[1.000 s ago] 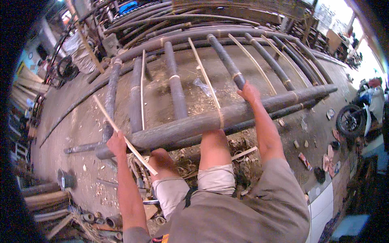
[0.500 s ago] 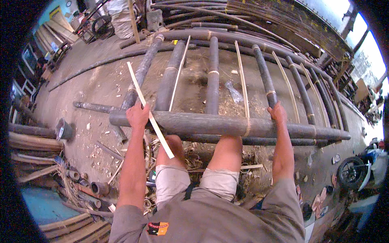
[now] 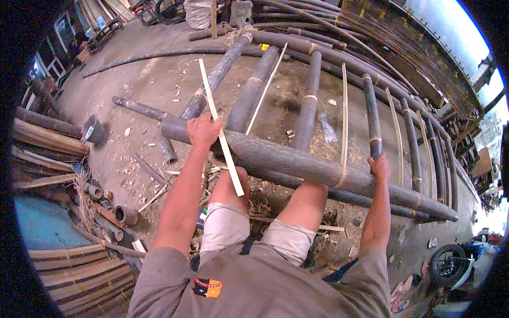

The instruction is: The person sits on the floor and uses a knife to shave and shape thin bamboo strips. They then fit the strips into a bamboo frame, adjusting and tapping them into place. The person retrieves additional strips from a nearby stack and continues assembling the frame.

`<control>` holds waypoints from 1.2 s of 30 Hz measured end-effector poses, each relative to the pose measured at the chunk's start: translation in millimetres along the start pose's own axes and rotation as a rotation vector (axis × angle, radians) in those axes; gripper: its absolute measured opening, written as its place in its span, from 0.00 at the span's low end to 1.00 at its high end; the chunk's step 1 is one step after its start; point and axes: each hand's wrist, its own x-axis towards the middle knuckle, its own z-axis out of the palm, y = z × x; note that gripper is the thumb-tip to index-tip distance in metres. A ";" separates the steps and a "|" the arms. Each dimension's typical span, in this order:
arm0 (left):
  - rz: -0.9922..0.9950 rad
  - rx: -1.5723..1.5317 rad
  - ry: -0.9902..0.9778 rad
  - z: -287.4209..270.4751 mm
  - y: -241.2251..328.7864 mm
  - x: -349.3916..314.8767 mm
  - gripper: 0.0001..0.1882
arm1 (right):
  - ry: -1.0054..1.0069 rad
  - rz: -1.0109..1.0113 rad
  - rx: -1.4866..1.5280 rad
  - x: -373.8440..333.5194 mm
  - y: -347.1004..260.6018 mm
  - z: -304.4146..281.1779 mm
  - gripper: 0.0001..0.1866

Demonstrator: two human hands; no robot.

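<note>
A ladder-like frame of dark bamboo poles lies across my lap, its thick near pole (image 3: 286,160) just above my knees. My left hand (image 3: 204,130) is closed over this pole near its left end. Against its thumb side a thin pale bamboo slat (image 3: 231,159) crosses the pole at a slant, one end sticking out toward my left knee. Further right, my right hand (image 3: 379,166) wraps round the lower end of a rung (image 3: 373,119), where it meets the near pole. Other pale slats (image 3: 344,116) stand between the rungs. The undersides of both hands are hidden.
A grey bucket (image 3: 94,130) stands at left, above cut bamboo tubes (image 3: 126,215) and stacked split bamboo (image 3: 79,275). Long poles (image 3: 297,18) lie at the back. A clear plastic bag (image 3: 327,129) and shavings litter the floor. At lower right is a motorcycle wheel (image 3: 447,263).
The whole view has turned, so the frame now slopes down to the right in the picture. Both hands keep about the same places on the bamboo.
</note>
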 end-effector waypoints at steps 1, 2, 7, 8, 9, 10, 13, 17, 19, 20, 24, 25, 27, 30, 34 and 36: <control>0.001 -0.014 0.010 0.7 1.1 -0.5 0.20 | -0.014 0.004 0.002 0.0 5.1 0.7 0.35; 0.000 -0.017 0.025 0.6 -1.9 -1.0 0.20 | -0.030 -0.002 0.008 0.4 3.3 -0.7 0.35; 0.013 -0.053 -0.002 2.5 -9.1 -0.3 0.21 | -0.030 -0.001 0.009 0.7 -6.9 -2.7 0.35; 0.028 -0.050 -0.003 3.0 -10.3 -0.7 0.21 | -0.022 0.000 -0.022 1.1 -4.9 -1.3 0.36; 0.044 -0.046 -0.003 3.8 -10.9 -0.9 0.21 | -0.014 0.002 -0.052 1.5 -2.5 -0.3 0.36; 0.061 -0.039 0.032 5.8 -9.6 -0.7 0.21 | -0.004 -0.021 -0.034 1.4 0.8 0.1 0.37; 0.084 -0.027 0.032 8.3 -11.9 -0.1 0.21 | 0.006 -0.046 -0.012 4.4 6.8 3.5 0.37; 0.051 -0.089 -0.020 1.4 -8.1 -1.9 0.20 | -0.018 0.018 -0.027 2.1 2.4 2.2 0.37; 0.062 -0.052 0.003 4.3 -13.9 -0.3 0.20 | -0.010 0.006 -0.019 1.2 -1.8 0.5 0.38; 0.059 -0.050 0.014 6.3 -13.5 -0.2 0.19 | 0.000 -0.006 -0.025 1.0 0.0 -0.1 0.38; -0.011 -0.052 -0.009 6.4 -18.4 4.3 0.19 | -0.059 0.030 -0.077 -3.1 -10.4 -8.7 0.37; -0.027 -0.093 -0.022 4.6 -21.8 3.8 0.19 | -0.060 0.025 -0.082 -1.6 -14.0 -5.6 0.37; -0.044 -0.187 -0.053 -1.7 -15.8 3.2 0.20 | -0.054 0.033 -0.099 -0.3 -7.6 -3.7 0.36; -0.017 -0.166 -0.106 -1.6 -14.6 5.2 0.19 | 0.052 -0.022 -0.120 3.5 7.3 4.2 0.35; 0.040 -0.135 -0.035 0.4 -18.7 3.4 0.19 | 0.023 -0.094 0.014 0.5 10.4 5.2 0.35; 0.047 -0.082 0.001 2.8 -20.1 2.1 0.19 | 0.056 -0.155 0.018 -1.5 10.5 1.4 0.34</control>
